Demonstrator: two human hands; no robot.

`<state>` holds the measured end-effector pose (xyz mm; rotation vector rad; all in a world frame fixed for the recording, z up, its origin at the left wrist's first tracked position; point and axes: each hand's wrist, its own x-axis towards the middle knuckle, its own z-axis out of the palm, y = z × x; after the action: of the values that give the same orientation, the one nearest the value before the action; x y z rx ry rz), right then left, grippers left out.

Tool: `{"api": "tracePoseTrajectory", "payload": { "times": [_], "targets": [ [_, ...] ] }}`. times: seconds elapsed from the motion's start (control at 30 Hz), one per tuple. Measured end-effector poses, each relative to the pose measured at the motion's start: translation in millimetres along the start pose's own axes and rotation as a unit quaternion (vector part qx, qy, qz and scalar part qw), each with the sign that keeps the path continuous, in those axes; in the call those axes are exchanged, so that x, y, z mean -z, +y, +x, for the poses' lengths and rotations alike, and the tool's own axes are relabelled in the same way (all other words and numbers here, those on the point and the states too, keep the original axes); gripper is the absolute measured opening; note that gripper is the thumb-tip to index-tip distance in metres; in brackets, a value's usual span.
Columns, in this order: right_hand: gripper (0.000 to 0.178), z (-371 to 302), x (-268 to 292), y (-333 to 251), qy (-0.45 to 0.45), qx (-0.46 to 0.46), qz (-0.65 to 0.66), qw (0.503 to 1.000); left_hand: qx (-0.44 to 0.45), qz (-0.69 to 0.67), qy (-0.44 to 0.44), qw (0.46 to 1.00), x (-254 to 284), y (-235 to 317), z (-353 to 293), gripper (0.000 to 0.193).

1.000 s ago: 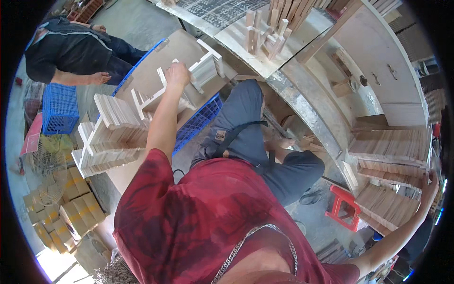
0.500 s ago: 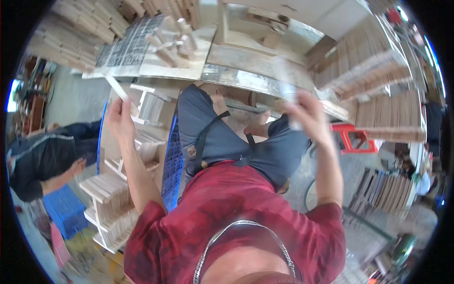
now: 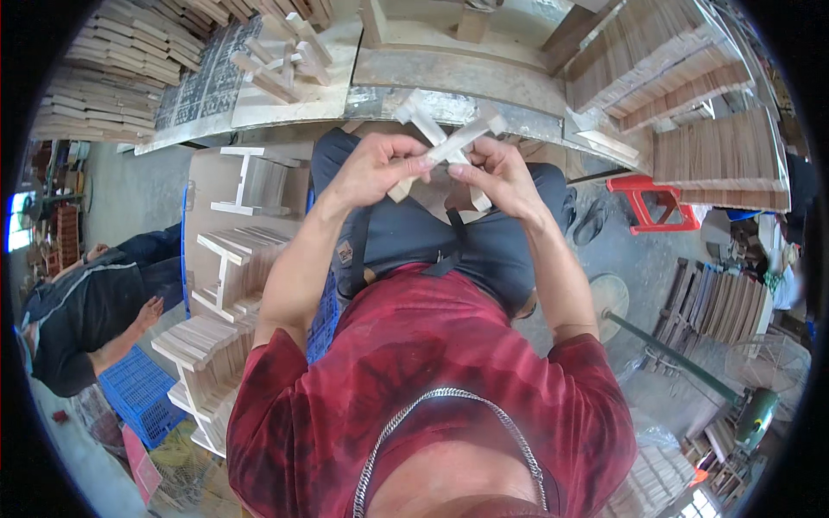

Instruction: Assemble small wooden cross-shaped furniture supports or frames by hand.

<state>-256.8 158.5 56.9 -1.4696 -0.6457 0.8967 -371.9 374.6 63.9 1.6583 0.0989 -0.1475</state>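
My left hand (image 3: 377, 168) is closed on a pale wooden piece (image 3: 473, 132) that slants up to the right. In my right hand (image 3: 498, 174) is a second pale wooden piece (image 3: 420, 116), slanting the other way. Both pieces cross in an X above my lap, near the front edge of the workbench (image 3: 423, 104). My fingers cover parts of both, and I cannot tell whether they are joined at the crossing.
H-shaped wooden frames (image 3: 250, 181) stand stacked at my left beside a blue crate (image 3: 324, 319). Loose wooden parts (image 3: 285, 60) lie on the bench. Board stacks (image 3: 717, 164) and a red stool (image 3: 654, 203) are at right. A co-worker (image 3: 99, 293) sits far left.
My hands have come together from far apart, the left moving right and the right moving left. The wooden pieces they hold now cross in front of me.
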Motion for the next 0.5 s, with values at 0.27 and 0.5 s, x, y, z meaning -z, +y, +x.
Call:
{"api": "tracePoseTrajectory", "payload": {
  "times": [0.27, 0.5],
  "targets": [
    [0.024, 13, 14, 28, 0.044, -0.009, 0.087, 0.995, 0.0, -0.085, -0.043, 0.995, -3, -11, 34, 0.03],
    [0.033, 39, 21, 19, 0.109, -0.084, 0.113, 0.984, 0.028, -0.241, -0.003, 0.97, 3, -18, 54, 0.034]
  ]
}}
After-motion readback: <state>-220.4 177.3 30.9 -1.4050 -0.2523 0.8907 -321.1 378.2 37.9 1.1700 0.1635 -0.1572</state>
